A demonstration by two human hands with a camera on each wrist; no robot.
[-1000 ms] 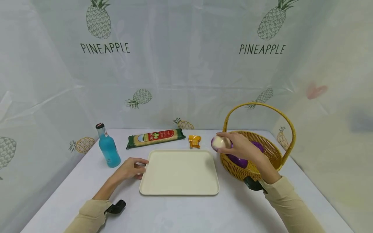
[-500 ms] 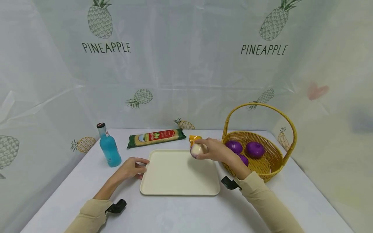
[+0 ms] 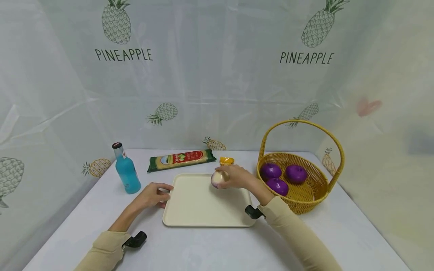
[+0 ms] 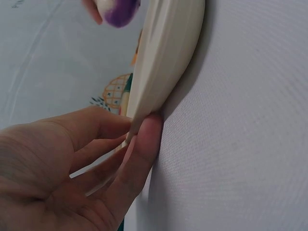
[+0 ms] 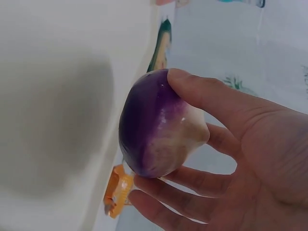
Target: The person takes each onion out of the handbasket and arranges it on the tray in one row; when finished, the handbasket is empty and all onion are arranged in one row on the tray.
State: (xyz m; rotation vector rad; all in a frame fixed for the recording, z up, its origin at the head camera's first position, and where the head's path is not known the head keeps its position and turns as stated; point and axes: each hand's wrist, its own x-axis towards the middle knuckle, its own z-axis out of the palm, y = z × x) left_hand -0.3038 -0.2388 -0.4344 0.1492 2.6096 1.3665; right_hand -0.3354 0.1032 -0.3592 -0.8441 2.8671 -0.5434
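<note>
Head view shows the right hand (image 3: 237, 177) clasping a purple-and-white turnip (image 3: 218, 179) just above the cream tray (image 3: 190, 210), so lower it gently while the left hand (image 3: 152, 195) steadies the tray's edge.

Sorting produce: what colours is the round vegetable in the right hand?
Purple fading to cream-white; clearest in the right wrist view.

Four turnips (image 3: 219, 179), one tray (image 3: 203, 210), basket (image 3: 305, 199), bottle (image 3: 126, 169), two packets (image 3: 181, 159)
</note>
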